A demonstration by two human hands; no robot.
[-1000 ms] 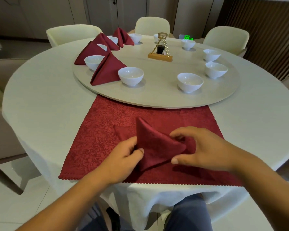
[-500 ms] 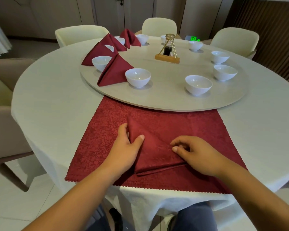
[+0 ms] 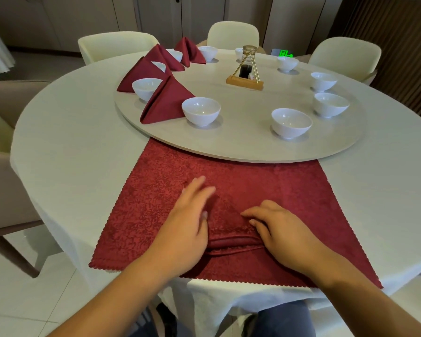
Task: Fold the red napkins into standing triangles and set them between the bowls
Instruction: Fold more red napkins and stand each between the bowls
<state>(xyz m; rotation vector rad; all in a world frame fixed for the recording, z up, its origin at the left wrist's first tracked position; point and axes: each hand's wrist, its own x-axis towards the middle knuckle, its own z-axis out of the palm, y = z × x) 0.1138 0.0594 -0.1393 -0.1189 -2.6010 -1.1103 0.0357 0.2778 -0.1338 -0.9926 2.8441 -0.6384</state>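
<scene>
A folded red napkin [image 3: 229,224] lies flat as a triangle on the red table runner [image 3: 289,190] at the table's near edge. My left hand [image 3: 190,222] presses flat on its left side, fingers straight and blurred. My right hand [image 3: 277,227] rests on its right side with fingers lightly bent on the cloth. On the round turntable [image 3: 241,142], several folded red napkins stand between white bowls at the left, the nearest napkin [image 3: 167,100] beside a bowl [image 3: 201,111]. Another bowl [image 3: 291,122] stands to the right with no napkin beside it.
A wooden stand with a dark bottle [image 3: 246,74] sits mid-turntable. More white bowls [image 3: 329,104] ring the right and far side. Cream chairs [image 3: 345,57] surround the white-clothed table [image 3: 83,147].
The napkin stood up as a raised triangle between both hands; it has been laid down and flattened. My left hand slid forward over its left side, my right hand drew closer.
</scene>
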